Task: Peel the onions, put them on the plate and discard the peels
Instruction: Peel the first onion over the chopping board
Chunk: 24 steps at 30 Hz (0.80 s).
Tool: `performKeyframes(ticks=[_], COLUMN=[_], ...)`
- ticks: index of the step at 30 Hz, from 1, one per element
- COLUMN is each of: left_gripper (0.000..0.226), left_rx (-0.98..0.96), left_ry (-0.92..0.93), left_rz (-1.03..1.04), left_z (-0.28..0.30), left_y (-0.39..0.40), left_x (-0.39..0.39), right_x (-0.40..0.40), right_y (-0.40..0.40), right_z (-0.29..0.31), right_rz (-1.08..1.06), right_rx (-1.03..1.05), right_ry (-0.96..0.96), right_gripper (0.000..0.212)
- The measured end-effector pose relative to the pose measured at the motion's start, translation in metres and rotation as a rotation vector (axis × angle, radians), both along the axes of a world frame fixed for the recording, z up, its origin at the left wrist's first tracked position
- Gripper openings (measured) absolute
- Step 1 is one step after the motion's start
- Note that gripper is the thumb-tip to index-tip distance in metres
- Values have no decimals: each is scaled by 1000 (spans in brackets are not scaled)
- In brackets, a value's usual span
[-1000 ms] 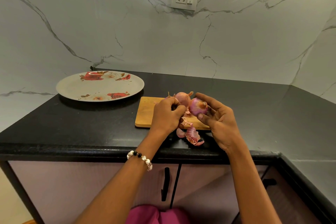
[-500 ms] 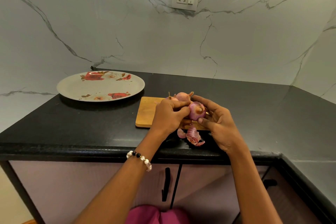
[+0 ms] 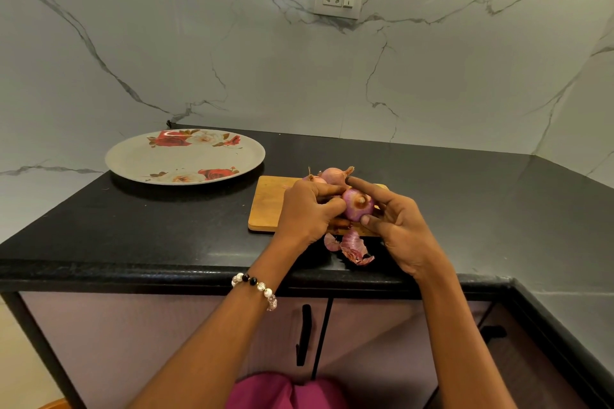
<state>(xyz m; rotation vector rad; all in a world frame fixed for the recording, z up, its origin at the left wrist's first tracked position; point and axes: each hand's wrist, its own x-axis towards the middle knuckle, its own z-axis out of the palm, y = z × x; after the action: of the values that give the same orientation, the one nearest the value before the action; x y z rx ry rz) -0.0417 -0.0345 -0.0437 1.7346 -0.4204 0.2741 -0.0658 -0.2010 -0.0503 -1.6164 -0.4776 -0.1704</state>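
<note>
Gripping onion [image 3: 357,207]: left hand [image 3: 307,212], right hand [image 3: 397,226]; no legible writing.

Purple onion [image 3: 357,207] between left hand [image 3: 307,212] and right hand [image 3: 397,226], over perhaps the cutting board [image 3: 267,202].

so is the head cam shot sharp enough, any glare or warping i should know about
Head view: the onion held between left hand and right hand is fairly sharp; soft glare shows on the plate and on the black counter; the plate casts a soft shadow toward the camera; wide-angle distortion bends the counter edge and the wall's marble veins.
</note>
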Motion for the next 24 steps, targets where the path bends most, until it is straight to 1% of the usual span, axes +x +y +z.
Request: performKeyframes(ticks=[4, 7, 11, 12, 15, 16, 18, 22, 24], left_gripper=[27, 28, 18, 21, 48, 53, 58, 61, 61], left_rx=[8, -59, -157, -179, -153, -134, -123, -85, -97], left_ry=[0, 17, 72, 96, 128, 118, 86, -3, -24], left_rz=[33, 61, -11, -38, -126, -145, -163, -131, -119], left_z=[0, 2, 5, 5, 4, 4, 4, 7, 9], left_y=[1, 1, 0, 0, 1, 1, 2, 2, 2], left_x=[0, -1, -6, -6, -5, -5, -6, -8, -9], right_x=[2, 3, 2, 1, 1, 1, 0, -3, -4], right_y=[-1, -3, -2, -1, -1, -1, 0, 2, 3], right_z=[-2, -4, -3, -2, 0, 0, 1, 3, 4], right_rz=[27, 39, 33, 22, -13, -19, -42, -121, -132], right_rx=[35, 81, 107, 107, 98, 101, 107, 87, 79], right_ry=[-9, -32, -38, -42, -64, -71, -84, -112, -120], right_gripper=[60, 60, 62, 63, 69, 71, 71, 55, 50])
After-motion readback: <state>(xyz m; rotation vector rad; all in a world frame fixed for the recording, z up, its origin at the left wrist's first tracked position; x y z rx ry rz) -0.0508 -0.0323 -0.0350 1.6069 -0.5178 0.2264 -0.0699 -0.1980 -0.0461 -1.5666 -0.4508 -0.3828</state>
